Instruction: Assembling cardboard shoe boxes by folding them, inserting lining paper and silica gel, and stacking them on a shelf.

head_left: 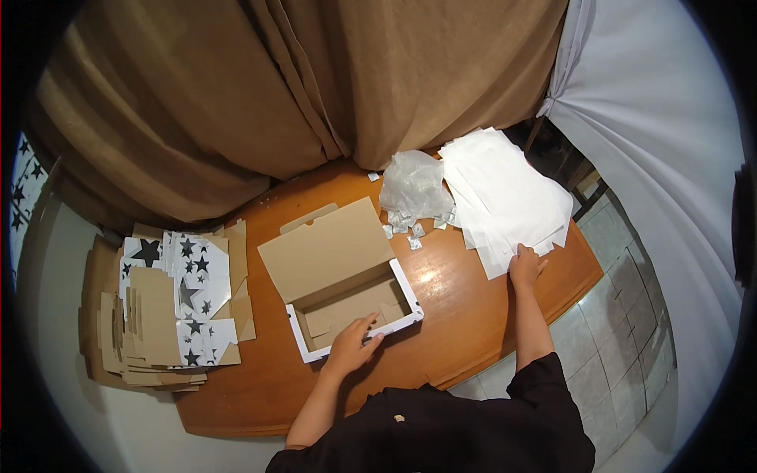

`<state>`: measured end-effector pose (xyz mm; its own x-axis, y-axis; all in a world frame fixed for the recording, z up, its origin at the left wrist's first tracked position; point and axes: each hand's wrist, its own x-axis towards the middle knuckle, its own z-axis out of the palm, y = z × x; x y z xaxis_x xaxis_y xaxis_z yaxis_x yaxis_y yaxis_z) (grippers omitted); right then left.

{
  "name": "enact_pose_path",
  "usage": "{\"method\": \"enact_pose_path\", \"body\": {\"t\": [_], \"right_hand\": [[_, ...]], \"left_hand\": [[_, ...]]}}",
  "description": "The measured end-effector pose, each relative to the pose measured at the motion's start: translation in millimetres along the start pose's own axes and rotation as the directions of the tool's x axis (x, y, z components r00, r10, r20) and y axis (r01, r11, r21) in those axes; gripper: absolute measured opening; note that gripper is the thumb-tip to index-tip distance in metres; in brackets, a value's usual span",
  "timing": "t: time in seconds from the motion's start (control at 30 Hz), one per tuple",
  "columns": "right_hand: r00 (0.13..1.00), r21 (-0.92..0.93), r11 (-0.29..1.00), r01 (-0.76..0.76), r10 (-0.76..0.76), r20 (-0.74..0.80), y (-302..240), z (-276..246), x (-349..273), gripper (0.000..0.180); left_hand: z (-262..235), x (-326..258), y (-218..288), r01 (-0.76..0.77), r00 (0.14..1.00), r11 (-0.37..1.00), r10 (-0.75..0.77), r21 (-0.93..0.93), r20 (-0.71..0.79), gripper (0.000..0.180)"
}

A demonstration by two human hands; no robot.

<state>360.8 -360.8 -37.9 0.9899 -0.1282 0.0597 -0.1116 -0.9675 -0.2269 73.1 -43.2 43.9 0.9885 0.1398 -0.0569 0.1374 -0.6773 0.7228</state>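
Note:
A cardboard box (410,313) with white outer walls and a bare brown inside stands in the middle of the table, its lid (325,248) raised and tilted away from me. The inside shows only its brown bottom and flaps. My left hand (353,347) grips the near wall, with fingers over the rim and the thumb apart from them. To the right, a stack of thin white paper sheets (505,189) lies slightly fanned. At its near edge my right hand (524,268) has its fingers closed on the paper; how many sheets are between them is hidden.
Flattened boxes with black stars (187,299) are piled at the left. Behind the open box sit a crumpled clear plastic bag (413,185) and several small white packets (415,242). The wooden table (465,315) has a brown curtain (197,102) behind it and a white curtain (662,158) at the right.

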Motion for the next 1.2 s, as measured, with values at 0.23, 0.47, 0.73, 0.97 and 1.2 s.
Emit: {"method": "enact_pose_path", "body": {"t": [0.23,0.47,0.73,0.97,1.2], "right_hand": [[0.962,-0.009,0.983,0.184,-0.181,-0.204,8,16,-48,0.014],[0.953,0.166,0.943,0.287,-0.263,-0.153,11,21,-143,0.012],[0.942,0.211,0.922,0.324,-0.292,-0.166,-2,16,-151,0.031],[0.927,0.151,0.917,0.37,-0.353,-0.126,-3,18,-140,0.018],[0.941,0.204,0.927,0.315,-0.277,-0.193,-13,20,-205,0.009]], "left_hand": [[-5,9,-2,-0.08,0.986,0.986,0.057,-0.144,-0.156,0.037],[11,9,30,-0.224,0.962,0.958,0.188,-0.18,-0.197,0.026],[57,1,64,-0.418,0.9,0.88,0.435,-0.225,0.033,0.023],[51,0,79,-0.488,0.861,0.843,0.508,-0.225,0.037,0.023],[50,1,66,-0.385,0.918,0.889,0.397,-0.25,-0.001,0.022]]}}
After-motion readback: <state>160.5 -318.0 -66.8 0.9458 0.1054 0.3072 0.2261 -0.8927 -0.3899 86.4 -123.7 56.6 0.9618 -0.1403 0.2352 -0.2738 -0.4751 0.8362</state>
